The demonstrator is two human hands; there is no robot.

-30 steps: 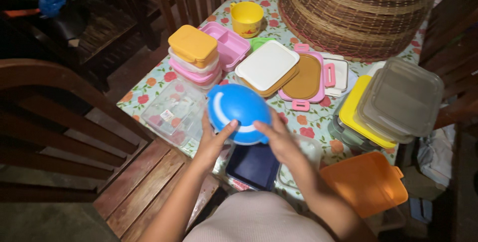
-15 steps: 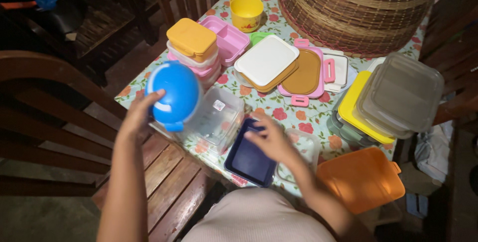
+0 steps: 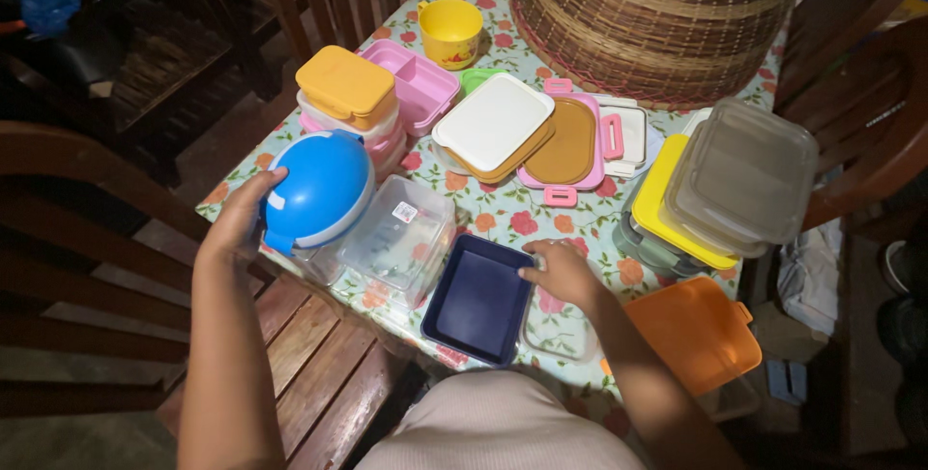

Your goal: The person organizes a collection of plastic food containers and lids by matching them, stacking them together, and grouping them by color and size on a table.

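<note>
the left hand (image 3: 237, 223) has its grip around the round blue box (image 3: 319, 190), at the table's (image 3: 503, 209) left edge. the right hand (image 3: 561, 272), grip loose, touches the dark blue lid (image 3: 478, 298).

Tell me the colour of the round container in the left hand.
Blue with a white band, seen in the head view.

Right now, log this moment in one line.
left hand: holds blue round container | right hand: on navy tray edge | table: floral cloth

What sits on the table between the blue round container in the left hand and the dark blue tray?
In the head view, a clear plastic container lies between the blue round container and the dark blue tray.
</note>
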